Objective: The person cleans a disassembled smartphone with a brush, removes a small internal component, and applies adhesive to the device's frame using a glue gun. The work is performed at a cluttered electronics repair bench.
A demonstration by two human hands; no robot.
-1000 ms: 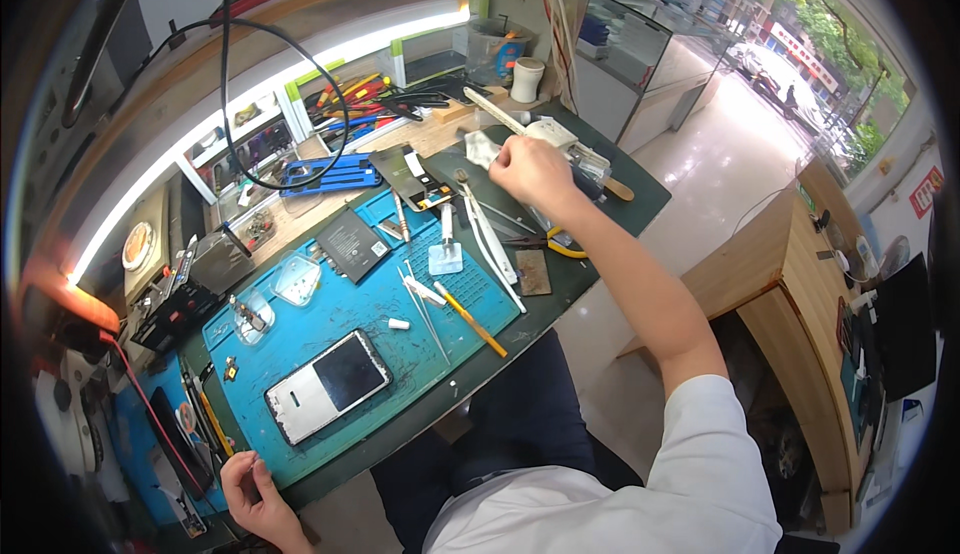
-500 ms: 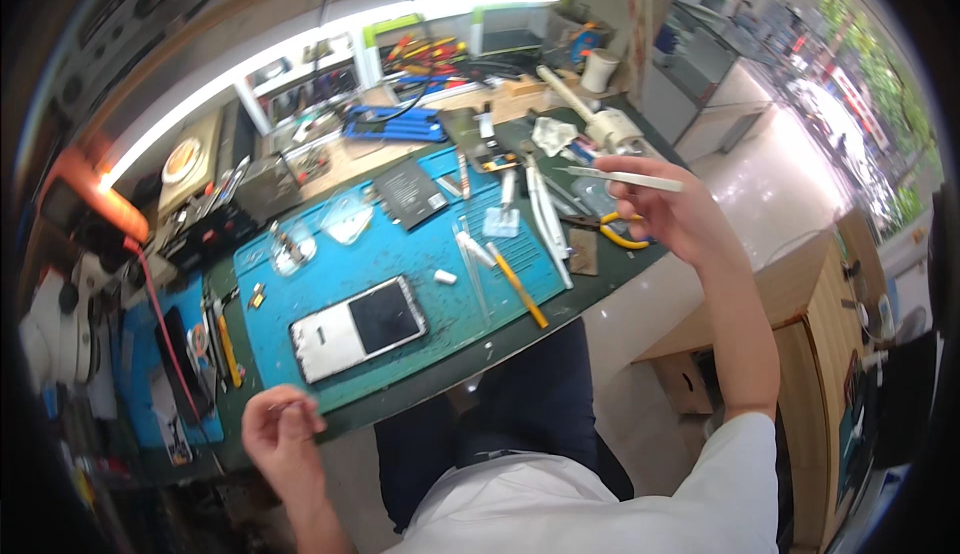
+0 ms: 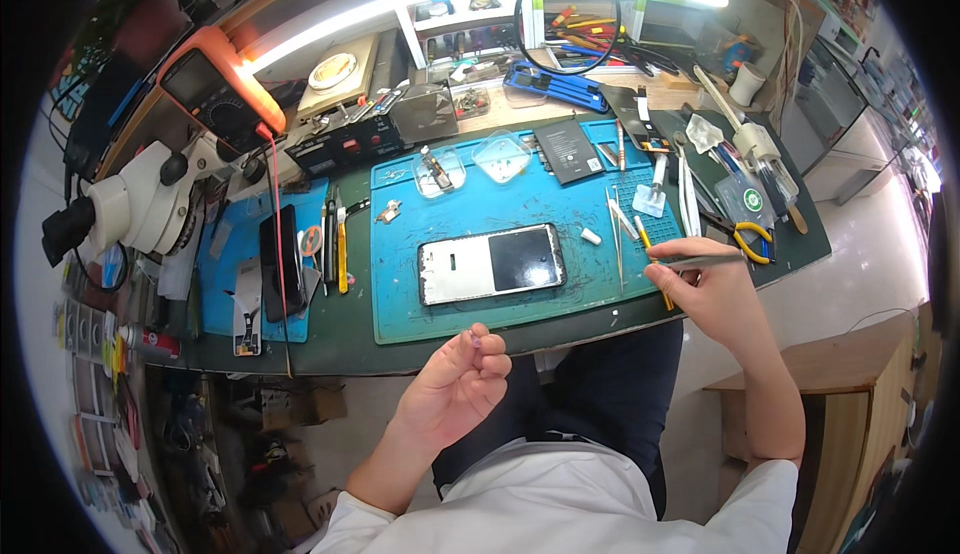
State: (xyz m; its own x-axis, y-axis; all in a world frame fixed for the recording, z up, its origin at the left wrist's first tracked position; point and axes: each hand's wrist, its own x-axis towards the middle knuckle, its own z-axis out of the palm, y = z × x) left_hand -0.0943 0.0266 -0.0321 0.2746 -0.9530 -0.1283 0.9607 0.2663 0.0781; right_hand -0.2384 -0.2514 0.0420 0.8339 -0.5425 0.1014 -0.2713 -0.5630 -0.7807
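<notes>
Two hands (image 3: 460, 382) (image 3: 712, 289) hover near a phone (image 3: 470, 266); a battery (image 3: 567, 152) bears pale print.

There are two hands (image 3: 455, 384), two blue mats (image 3: 395, 254) and one multimeter (image 3: 215, 94).

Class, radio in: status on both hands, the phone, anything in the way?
Right hand gripping slim tool. Left hand pinched, contents too small to tell. Phone flat on blue mat, neither hand touching it. White cylinder by phone's right end.

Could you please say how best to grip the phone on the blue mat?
Grip the phone across its long edges near the left end, probably from the left: it lies flat with open mat there, while a white cylinder sits off its right.
</notes>
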